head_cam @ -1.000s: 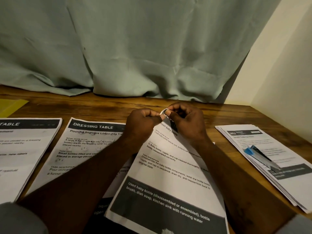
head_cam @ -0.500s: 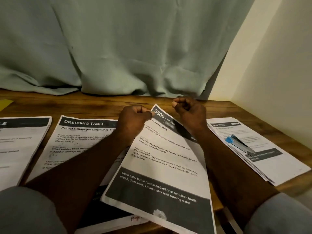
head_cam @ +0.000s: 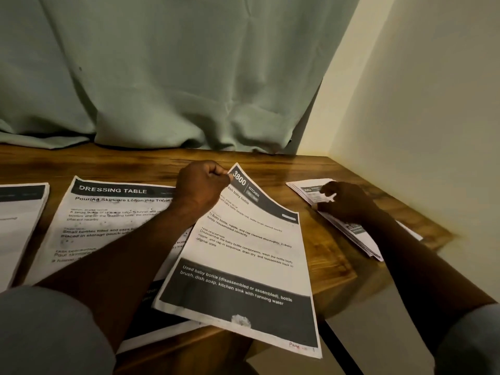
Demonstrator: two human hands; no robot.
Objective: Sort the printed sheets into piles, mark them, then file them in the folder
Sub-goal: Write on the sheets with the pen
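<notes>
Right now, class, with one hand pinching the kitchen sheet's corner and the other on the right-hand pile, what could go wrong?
1. The left hand pinches only a corner of the kitchen sheet; a pull might crease or tear it.
2. That sheet overhangs the front edge of the table and could slide off.
3. It overlaps the DRESSING TABLE pile, so piles might get mixed.

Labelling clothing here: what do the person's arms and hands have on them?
Grey-blue sleeves, left sleeve and right sleeve, end near the elbows; forearms are bare. No glove, ring or watch shows on the left grip; the right grip is too blurred to tell.
</notes>
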